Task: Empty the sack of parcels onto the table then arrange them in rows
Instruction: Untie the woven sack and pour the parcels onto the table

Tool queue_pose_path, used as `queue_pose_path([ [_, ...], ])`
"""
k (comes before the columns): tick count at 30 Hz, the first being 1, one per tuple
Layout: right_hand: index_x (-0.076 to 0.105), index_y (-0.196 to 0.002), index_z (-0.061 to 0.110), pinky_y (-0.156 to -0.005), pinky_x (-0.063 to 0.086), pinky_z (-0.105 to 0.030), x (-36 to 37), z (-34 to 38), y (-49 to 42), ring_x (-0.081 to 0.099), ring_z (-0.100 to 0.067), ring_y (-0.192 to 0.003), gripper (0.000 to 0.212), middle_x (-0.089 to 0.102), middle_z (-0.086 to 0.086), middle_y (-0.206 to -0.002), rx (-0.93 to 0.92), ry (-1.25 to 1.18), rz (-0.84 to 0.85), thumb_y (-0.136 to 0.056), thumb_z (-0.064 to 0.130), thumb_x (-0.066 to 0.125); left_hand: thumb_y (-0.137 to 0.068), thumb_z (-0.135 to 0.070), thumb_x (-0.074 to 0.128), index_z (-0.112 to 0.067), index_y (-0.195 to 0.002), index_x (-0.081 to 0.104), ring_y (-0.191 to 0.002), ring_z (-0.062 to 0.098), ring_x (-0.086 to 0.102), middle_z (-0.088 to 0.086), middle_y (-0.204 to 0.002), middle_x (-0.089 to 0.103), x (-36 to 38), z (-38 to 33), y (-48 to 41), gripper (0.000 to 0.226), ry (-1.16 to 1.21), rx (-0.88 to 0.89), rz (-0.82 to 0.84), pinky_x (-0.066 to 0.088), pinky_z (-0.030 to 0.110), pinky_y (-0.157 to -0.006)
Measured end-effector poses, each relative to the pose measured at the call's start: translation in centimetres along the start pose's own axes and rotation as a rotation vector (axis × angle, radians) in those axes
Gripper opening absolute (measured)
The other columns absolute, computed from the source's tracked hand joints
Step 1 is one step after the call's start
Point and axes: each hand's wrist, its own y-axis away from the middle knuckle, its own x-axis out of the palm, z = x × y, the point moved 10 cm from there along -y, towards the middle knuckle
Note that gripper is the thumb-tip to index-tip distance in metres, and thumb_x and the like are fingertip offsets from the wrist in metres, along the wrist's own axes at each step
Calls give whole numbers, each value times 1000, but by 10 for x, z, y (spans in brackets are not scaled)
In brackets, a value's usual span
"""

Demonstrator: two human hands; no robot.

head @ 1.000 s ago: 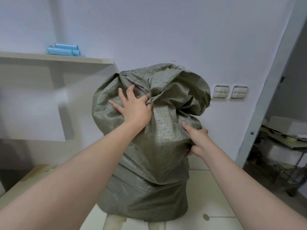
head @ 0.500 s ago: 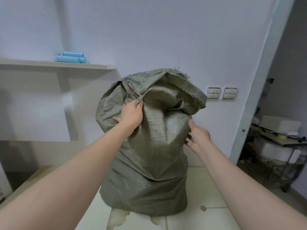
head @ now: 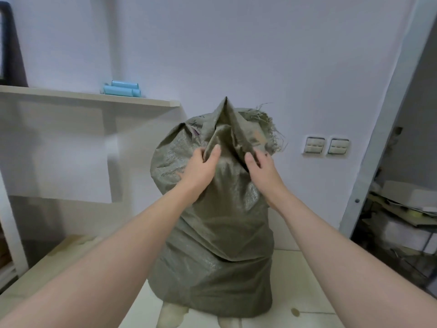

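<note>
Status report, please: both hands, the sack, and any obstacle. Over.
Left grip and right grip both clutch the sack at its bunched top. Sack upright on table, not yet emptied. No obstacle seen.

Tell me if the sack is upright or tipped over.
Upright. The sack stands tall on the table, its bunched top pointing up, with the left hand and right hand gripping folds there.

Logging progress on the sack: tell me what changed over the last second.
The right hand moved up from the side of the sack to its neck; the left hand slid inward. Both now grip folds there, and the flopped-over top stands pulled up in a peak. The sack stays upright on the table.
</note>
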Motion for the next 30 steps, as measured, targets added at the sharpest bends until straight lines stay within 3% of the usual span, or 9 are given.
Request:
queue_pose_path([
  [3, 51, -137, 33, -117, 13, -56, 5, 27, 6, 17, -19, -147, 42, 25, 0, -158, -205, 177, -60, -99, 46, 39, -77, -71, 58, -33, -152, -12, -145, 23, 25, 2, -161, 17, 2, -16, 0, 110, 146, -4, -17, 22, 44, -115],
  [5, 63, -125, 27, -117, 11, -60, 18, 45, 11, 22, -18, -145, 43, 35, 4, -154, -347, 240, -5, -97, 46, 37, -71, -67, 68, -34, -150, -21, -147, 22, 20, 1, -163, 5, -3, -31, -6, 123, 228, 45, -93, 19, 44, -116],
  [8, 71, -111, 24, -116, 11, -57, 46, 56, 26, 29, -13, -142, 44, 51, 6, -143, -468, 312, 168, -95, 47, 37, -57, -76, 71, -48, -148, -11, -144, 31, 25, 8, -161, 6, -5, -42, -17, 126, 58, 108, -201, 16, 59, -116],
  [11, 73, -98, 17, -105, 35, -40, 31, 61, 40, 53, -9, -113, 28, 68, 5, -111, -533, 182, 166, -96, 33, 50, -74, -67, 65, -46, -144, 28, -142, 35, 24, 11, -153, 20, -9, -38, -28, 83, -418, 40, -264, 6, 69, -112],
  [14, 69, -106, 18, -90, 43, -21, -4, 45, 38, 54, -6, -102, 19, 67, 8, -104, -426, 66, 14, -94, 28, 57, -89, -31, 64, -25, -127, 57, -148, 26, 8, 4, -155, 22, -15, -51, -30, 39, -637, 196, -348, -1, 69, -112],
  [17, 54, -126, 20, -101, 40, -34, -34, 4, 28, 44, -14, -120, 39, 56, 3, -125, -168, 114, -243, -93, 39, 57, -86, -15, 62, -17, -101, 60, -150, 24, -6, -1, -159, 19, -14, -61, -28, 15, -747, 311, -379, -10, 67, -112],
  [22, 15, -153, 21, -112, 27, -53, -20, -99, 39, 26, -29, -143, 85, 25, -2, -157, 585, -307, -125, -88, 65, 49, -88, -14, 60, -26, -144, 37, -149, 17, 13, -2, -153, 38, -16, -52, -30, 61, -728, 281, -295, -12, 70, -109],
  [26, 39, -141, 23, -92, 44, -60, 18, -109, 42, 52, -26, -121, 65, 52, 2, -135, 723, -638, 18, -91, 64, 44, -85, -23, 68, -29, -155, 5, -141, 23, 32, 1, -151, 37, -22, -42, -35, 94, -586, 225, -256, -11, 59, -113],
  [30, 46, -136, 26, -90, 52, -50, 28, -104, 32, 59, -27, -107, 61, 59, -2, -130, 694, -683, -59, -89, 64, 48, -90, -14, 59, -20, -144, 45, -135, 29, 26, 8, -139, 34, -26, -38, -37, 57, -571, 253, -239, 16, 49, -118],
])
